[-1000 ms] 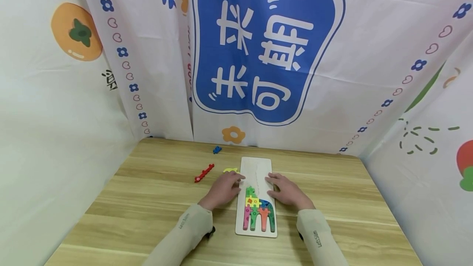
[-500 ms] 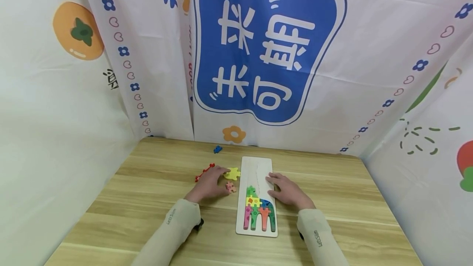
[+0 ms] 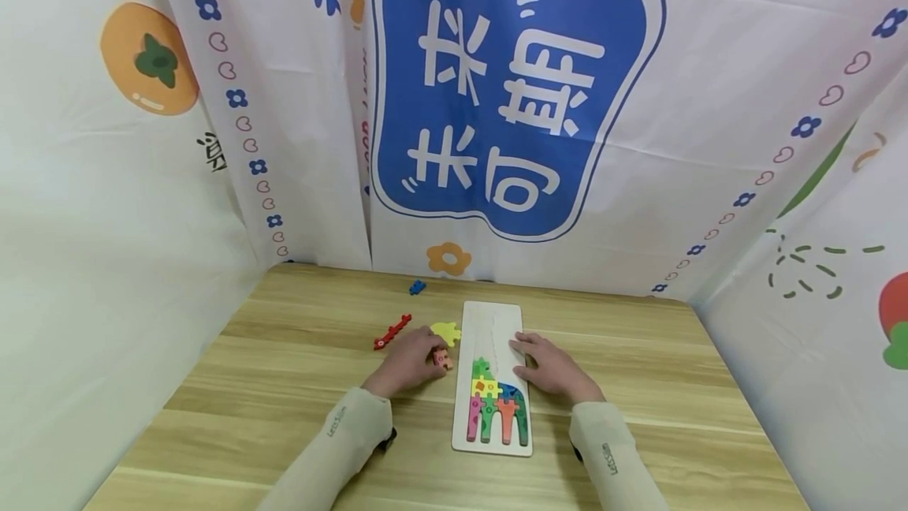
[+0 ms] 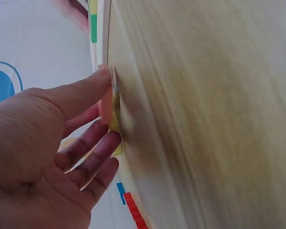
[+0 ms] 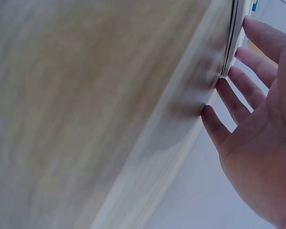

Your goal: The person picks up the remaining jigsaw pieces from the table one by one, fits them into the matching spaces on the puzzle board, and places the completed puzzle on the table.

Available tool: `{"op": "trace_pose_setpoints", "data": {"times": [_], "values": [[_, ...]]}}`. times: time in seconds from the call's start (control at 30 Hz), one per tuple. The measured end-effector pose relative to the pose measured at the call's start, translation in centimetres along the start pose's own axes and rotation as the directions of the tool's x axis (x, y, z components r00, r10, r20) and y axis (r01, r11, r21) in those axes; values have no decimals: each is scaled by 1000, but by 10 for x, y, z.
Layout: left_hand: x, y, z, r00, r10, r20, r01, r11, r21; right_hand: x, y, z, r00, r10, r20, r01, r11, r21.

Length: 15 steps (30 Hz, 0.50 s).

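Observation:
My left hand (image 3: 407, 363) pinches a salmon-pink jigsaw piece (image 3: 443, 359) between thumb and fingers, just left of the white puzzle board (image 3: 507, 315). In the left wrist view the pink piece (image 4: 106, 106) stands between the thumb and the index finger, while the other fingers spread beyond it. A yellow piece (image 3: 448, 333) lies right behind that hand. Fingertips of my right hand (image 3: 555, 371) rest at the right edge of the board. Joined coloured pieces (image 3: 489, 407), with several legs, fill the board's near half; its far half shows a bare outline.
A long red piece (image 3: 392, 333) lies on the wooden table (image 3: 284, 385) left of the yellow one. Farther back sits a small blue piece (image 3: 417, 287). A printed cloth (image 3: 312, 140) hangs behind the table.
My left hand has left the board, swung left over the red and yellow pieces, then come back a little onto the pink piece and gripped it. My right hand stays put.

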State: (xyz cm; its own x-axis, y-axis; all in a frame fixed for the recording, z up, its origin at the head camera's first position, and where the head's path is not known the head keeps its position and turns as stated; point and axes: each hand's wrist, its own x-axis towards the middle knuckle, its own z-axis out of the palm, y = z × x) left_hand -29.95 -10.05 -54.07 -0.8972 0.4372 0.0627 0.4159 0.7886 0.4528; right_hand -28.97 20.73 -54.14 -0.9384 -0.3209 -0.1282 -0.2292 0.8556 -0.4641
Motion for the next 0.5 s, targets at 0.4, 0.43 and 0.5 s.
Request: {"op": "trace_pose_setpoints", "data": {"times": [0.4, 0.43, 0.5], "values": [[-6, 9, -13, 998, 52, -43, -62, 959, -278, 1, 1, 1, 1000, 4, -2, -4, 1000, 3], [-6, 9, -13, 996, 71, -54, -83, 954, -286, 1, 1, 1, 1000, 4, -2, -4, 1000, 4], [-7, 9, -15, 991, 108, -78, -127, 944, -304, 1, 1, 1, 1000, 5, -3, -5, 1000, 5]]}}
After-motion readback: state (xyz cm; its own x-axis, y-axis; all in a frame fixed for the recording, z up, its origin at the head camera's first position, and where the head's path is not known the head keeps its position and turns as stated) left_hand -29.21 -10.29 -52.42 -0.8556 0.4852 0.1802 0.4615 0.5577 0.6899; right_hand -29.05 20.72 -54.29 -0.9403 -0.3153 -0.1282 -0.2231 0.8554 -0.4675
